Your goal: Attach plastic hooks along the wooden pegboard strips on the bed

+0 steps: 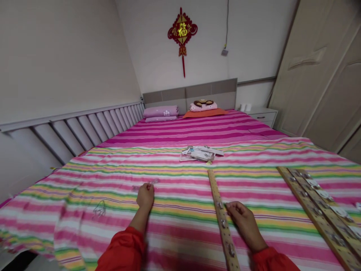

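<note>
My left hand (146, 194) rests low over the striped sheet with its fingers drawn together. Small clear, shiny pieces (155, 181) lie on the cloth around its fingertips. What the fingers hold, if anything, is too small to name. My right hand (243, 221) is closed in a pinch just right of a long wooden strip (216, 195). Something tiny and dark shows at its fingertips, too small to make out. Along the strip run small holes, and several shiny metal-looking pieces (223, 223) sit on it.
More wooden strips (307, 203) with shiny pieces and white round items (324, 194) lie at the right. Flat plastic packets (199, 153) are in the middle of the bed. A thin wire-like bundle (99, 208) lies at left. A rail (93, 128) borders the left side.
</note>
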The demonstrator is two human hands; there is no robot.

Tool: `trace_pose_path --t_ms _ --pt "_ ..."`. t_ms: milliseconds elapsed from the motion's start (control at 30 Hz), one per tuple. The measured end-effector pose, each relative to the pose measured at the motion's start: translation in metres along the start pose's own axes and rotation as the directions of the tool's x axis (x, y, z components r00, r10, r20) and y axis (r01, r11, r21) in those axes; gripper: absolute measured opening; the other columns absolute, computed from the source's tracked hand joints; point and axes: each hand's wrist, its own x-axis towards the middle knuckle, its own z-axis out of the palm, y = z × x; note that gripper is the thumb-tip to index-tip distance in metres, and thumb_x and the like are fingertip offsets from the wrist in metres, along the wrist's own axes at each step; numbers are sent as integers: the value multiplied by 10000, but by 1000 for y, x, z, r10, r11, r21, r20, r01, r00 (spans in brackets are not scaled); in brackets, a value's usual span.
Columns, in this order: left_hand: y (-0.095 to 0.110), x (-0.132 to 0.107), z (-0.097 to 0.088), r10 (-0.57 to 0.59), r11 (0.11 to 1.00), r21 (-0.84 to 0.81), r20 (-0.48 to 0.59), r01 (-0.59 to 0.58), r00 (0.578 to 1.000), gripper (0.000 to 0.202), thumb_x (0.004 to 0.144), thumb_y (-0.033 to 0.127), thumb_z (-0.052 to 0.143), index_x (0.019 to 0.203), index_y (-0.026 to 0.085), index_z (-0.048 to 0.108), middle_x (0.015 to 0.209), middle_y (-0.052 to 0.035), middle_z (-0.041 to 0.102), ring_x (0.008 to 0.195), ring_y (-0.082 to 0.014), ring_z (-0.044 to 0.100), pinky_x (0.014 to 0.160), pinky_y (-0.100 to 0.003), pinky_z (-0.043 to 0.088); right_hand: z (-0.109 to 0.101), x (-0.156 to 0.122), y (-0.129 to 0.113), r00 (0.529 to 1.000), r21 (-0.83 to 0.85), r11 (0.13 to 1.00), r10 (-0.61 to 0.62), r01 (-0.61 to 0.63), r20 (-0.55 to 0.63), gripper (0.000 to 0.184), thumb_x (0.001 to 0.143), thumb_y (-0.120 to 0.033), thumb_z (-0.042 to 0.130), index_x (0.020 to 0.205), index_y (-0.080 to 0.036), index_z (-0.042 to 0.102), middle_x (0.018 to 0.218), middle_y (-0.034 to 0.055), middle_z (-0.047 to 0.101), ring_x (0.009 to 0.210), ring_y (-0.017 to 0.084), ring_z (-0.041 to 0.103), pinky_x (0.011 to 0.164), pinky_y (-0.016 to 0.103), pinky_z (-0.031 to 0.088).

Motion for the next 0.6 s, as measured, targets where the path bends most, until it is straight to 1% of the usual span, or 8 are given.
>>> trace_pose_path --t_ms 133,333,500,600 --pt "2 -2 -2 -16 1000 24 2 16 1000 256 775 349 490 911 211 657 958 -84 714 876 -265 648 640 -310 443 0 0 2 1000 3 1000 -4 4 5 415 613 -585 687 571 -188 576 516 -28 489 504 128 422 483 252 350" --pt "4 0 0 -30 998 63 22 29 999 403 783 379 465 1098 195 634 1042 -127 701 954 -313 637 710 -369 463 0 1 5 1000 8 1000 -5 5 -1 409 614 -584 687 577 -190 583 524 -17 510 513 137 441 483 255 367" --pt "6 4 1 -32 997 77 44 29 999 431 794 347 437 1142 180 628 1088 -152 686 988 -326 632 757 -391 464 0 1 5 1000 -1 1000 0 0 -5 424 605 -599 684 582 -186 588 531 -11 526 521 143 457 497 261 377" --pt "7 6 2 -11 997 77 61 6 998 472 758 337 480 1175 156 609 1112 -169 674 999 -337 629 771 -395 464 0 2 5 1000 2 1000 2 -2 -6 427 603 -602 683 580 -189 580 527 -20 513 517 137 445 499 261 370"
